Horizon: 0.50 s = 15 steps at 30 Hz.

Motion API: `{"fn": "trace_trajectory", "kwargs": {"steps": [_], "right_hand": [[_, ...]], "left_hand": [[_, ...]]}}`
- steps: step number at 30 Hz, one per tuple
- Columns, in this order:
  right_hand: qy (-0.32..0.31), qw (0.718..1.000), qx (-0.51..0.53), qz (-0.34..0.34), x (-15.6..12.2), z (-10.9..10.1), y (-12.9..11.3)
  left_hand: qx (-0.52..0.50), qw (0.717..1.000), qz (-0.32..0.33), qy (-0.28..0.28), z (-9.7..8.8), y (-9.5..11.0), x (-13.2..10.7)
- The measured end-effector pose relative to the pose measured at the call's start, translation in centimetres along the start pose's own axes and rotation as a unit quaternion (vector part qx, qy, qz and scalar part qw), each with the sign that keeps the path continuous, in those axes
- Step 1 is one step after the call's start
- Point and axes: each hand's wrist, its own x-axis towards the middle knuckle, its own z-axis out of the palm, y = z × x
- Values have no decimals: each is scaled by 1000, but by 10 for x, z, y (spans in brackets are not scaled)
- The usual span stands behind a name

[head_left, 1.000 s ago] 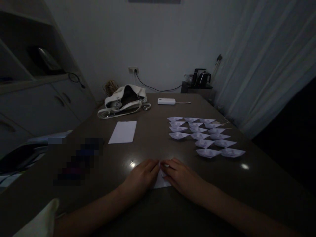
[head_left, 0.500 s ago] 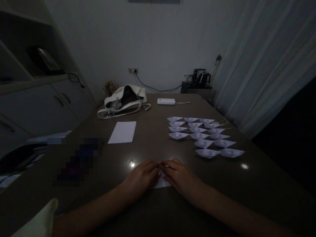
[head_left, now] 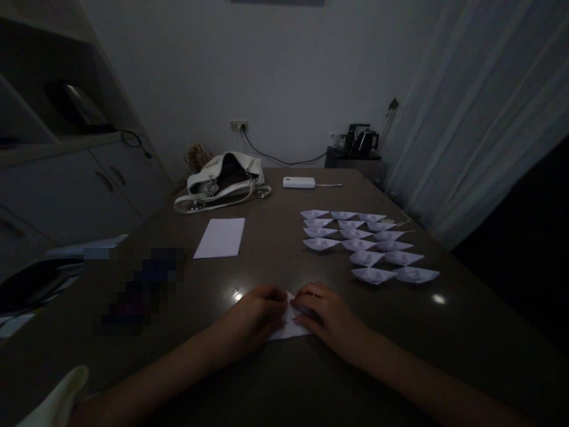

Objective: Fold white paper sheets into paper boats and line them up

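A small folded sheet of white paper with a pointed top lies on the table near its front. Its left side is gripped by my left hand, whose fingers are bent and closed over the edge. My right hand holds the opposite side, fingers curled and thumb on the paper. Parts of the sheet are hidden under both hands. To the right, several folded paper boats stand in rows. A stack of white paper lies beyond my left hand.
A white handbag sits at the table's far left, and a white power bank lies at the far middle. A blurred dark item is on the left. Behind the table stands a black kettle.
Both hands have drawn slightly apart from the folded paper's tip, so its point and more of its lower edge now show. The boats and paper stack stay put.
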Motion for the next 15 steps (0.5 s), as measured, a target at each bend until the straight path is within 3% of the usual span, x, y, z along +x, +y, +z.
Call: {"fn": "trace_trajectory", "kwargs": {"steps": [3, 6, 11, 15], "right_hand": [[2, 1000, -14, -21, -1, 1, 2], [1, 994, -83, -70, -2, 4, 4], [1, 950, -259, -174, -5, 12, -1], [45, 935, -301, -184, -6, 17, -5]], "left_hand": [[-3, 1000, 7, -12, -1, -3, 0], [12, 1000, 14, 11, 4, -3, -2], [52, 998, 9, 43, 16, 2, -3], [71, 995, 7, 66, 19, 6, -1]]}}
